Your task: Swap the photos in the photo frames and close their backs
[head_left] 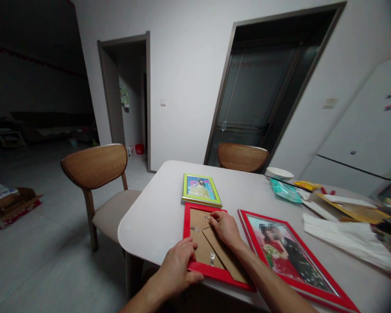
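Observation:
A red picture frame (pixel 211 271) lies face down at the table's near edge, its brown backing board (pixel 200 243) and folded-in stand leg (pixel 220 252) facing up. My left hand (pixel 179 265) grips the frame's near left side, fingers on top and thumb at the near edge. At the far end of the backing, the bent fingers of my right hand (pixel 226 228) pinch at a small metal clip (pixel 207 217); the fingertips partly hide it. Other metal pieces show on the left side and on the near part (pixel 212 259) of the board.
Touching the far end is a yellow-green picture frame (pixel 201 190), face up. To the right lies a larger red picture frame (pixel 289 256) with a photo of two people. A white bowl (pixel 279 174), teal packet (pixel 286 190) and papers crowd the table's right. Wooden chairs (pixel 96 165) stand around.

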`<state>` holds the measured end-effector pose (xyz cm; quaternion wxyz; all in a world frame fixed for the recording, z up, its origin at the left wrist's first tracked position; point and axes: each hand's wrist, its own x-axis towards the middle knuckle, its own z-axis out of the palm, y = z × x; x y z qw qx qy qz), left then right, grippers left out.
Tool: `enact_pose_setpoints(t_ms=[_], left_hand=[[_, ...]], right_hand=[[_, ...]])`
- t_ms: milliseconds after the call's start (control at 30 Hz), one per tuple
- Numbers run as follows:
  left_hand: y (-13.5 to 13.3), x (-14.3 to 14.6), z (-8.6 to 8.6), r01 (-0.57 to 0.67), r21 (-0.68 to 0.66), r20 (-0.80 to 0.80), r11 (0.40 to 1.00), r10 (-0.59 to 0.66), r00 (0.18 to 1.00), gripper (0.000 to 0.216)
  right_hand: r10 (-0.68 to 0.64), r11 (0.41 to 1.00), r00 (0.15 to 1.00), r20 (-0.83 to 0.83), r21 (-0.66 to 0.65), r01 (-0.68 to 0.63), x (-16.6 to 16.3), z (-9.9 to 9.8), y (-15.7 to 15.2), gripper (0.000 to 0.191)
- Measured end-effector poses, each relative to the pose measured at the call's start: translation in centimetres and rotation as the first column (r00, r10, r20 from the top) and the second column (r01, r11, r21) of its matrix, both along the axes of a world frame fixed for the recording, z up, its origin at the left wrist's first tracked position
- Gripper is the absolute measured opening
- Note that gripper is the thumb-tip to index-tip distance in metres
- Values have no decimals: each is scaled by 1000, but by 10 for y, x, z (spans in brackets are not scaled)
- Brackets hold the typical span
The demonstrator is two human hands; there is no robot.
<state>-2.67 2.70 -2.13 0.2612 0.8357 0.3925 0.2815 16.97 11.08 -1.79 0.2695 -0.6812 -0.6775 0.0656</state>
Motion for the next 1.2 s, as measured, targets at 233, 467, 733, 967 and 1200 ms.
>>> enact_pose_setpoints(t_ms=[233, 467, 733, 967, 1200], left_hand=[[0, 1, -2, -5, -7, -2, 1000, 5, 1000, 33], [-1, 0, 0, -8, -14, -21, 1000, 8, 1000, 31], [0, 1, -4, -1, -12, -6, 1000, 0, 1000, 32], [-5, 1, 2, -16, -37, -15, 999, 15, 1000, 31], [-5, 4, -5, -11, -1, -100, 1000, 11, 995, 39]], right_hand=[[48, 996, 999, 17, -71, -47, 0, 1, 7, 26], [141, 986, 990, 8, -94, -140, -11, -1, 14, 26], [-82, 990, 995, 64, -105, 89, -15, -6, 35, 19], [-157, 984, 988, -7, -84, 156, -13, -10, 44, 16], [-56, 998, 961, -272, -28, 51, 20, 8, 16, 30]])
